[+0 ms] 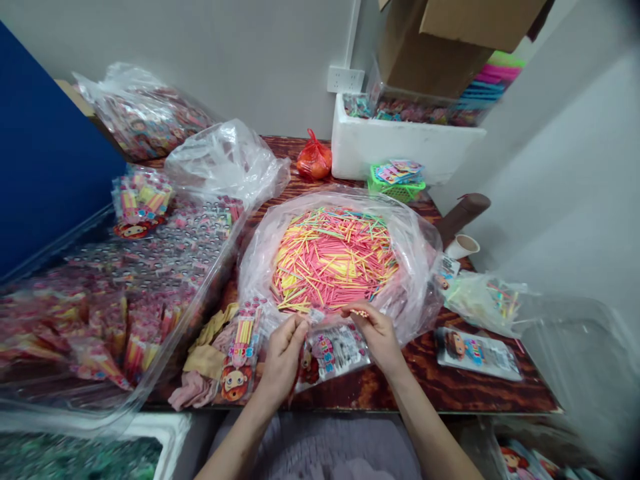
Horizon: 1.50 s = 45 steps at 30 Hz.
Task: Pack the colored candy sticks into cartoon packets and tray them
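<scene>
One large clear bag (417, 267) stands just beyond my left hand (284, 357) and right hand (377, 337), its mouth rolled wide around loose sticks (335, 257), pink and yellow with some green, too many to count. One filled packet (239, 357) lies flat just left of my left hand; one red bag of oranges (314, 160), one green basket (397, 190), one paper cup (463, 247) and one brown cylinder (463, 217) are past the big bag or off beyond my right hand. Both my forearms reach forward over the near edge of the worktop (415, 393), with the hands close together but apart. My left thumb and fingers are pinched together on a bit of clear film (315, 316); my right fingers curl closed around a small bundle of sticks (359, 313), pale ends showing, number unclear. Between and below my hands lie flat printed packets (345, 350), and to the right of my right hand a flat stack of packets (477, 353); I can't count either. Left of my left hand, past some crumpled cloth (205, 360), a wide clear tub (193, 313) holds many filled packets. Cards sit in the green basket, and the white foam box (407, 147) behind it holds small packaged pieces.
</scene>
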Tool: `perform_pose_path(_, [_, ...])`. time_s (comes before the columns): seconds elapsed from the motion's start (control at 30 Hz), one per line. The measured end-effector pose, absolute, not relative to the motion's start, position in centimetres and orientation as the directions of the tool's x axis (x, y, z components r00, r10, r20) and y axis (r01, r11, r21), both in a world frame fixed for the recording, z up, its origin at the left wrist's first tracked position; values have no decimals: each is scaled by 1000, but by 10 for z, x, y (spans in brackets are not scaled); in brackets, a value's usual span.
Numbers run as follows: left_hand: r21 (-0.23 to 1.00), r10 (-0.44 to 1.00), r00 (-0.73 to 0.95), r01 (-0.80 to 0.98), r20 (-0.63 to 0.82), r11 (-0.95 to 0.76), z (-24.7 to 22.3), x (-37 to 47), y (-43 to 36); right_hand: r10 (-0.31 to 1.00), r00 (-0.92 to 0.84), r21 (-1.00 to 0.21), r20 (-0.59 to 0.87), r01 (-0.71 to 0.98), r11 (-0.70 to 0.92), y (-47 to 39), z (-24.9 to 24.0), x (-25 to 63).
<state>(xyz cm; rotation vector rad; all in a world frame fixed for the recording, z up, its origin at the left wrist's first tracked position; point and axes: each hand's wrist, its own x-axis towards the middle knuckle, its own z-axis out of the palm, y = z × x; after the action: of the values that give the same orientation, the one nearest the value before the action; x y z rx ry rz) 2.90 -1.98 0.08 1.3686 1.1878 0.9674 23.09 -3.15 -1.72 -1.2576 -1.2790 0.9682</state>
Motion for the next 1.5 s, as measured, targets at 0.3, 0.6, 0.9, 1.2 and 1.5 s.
perform_pose_path(0.3, [986, 970, 177, 26, -164, 162, -18, 29, -23, 988, 99, -990, 119, 82, 111, -34, -23, 227])
perform_pose_path(0.6, [990, 992, 100, 121, -79, 67, -9, 26, -26, 993, 98, -998, 64, 27, 61, -35, -26, 219])
perform_pose_path(0.9, [983, 994, 17, 152, -105, 102, -28, 14, -23, 983, 182, -990, -14, -144, 13, -31, -34, 217])
perform_pose_path(1.2, [985, 987, -5, -75, -158, 157, -26, 17, -18, 917, 362, -886, -170, -464, 19, -13, -21, 228])
perform_pose_path(1.5, [975, 982, 54, -124, -179, 185, -24, 31, -12, 952, 149, -685, -269, -724, -80, 1, -1, 213])
